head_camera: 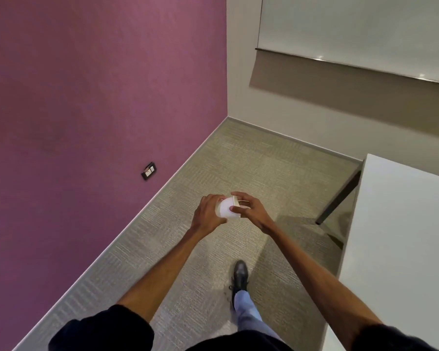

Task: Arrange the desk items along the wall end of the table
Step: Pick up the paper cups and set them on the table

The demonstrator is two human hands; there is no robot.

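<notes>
A small white paper cup [226, 208] lies on its side in the air above the carpet, held between both hands. My left hand [208, 211] wraps round its base end from the left. My right hand [249, 210] pinches the rim end, thumb on the cup's side and fingers curved over the mouth. The white table [401, 244] stands to the right of the hands, with only its bare corner and left edge in view. No other desk items show.
A purple wall [86, 110] with a black socket plate [149, 170] runs along the left. A beige wall with a whiteboard [352, 29] is ahead. A dark table leg [338, 197] slants down to the carpet. My black shoe [239, 273] is stepping forward.
</notes>
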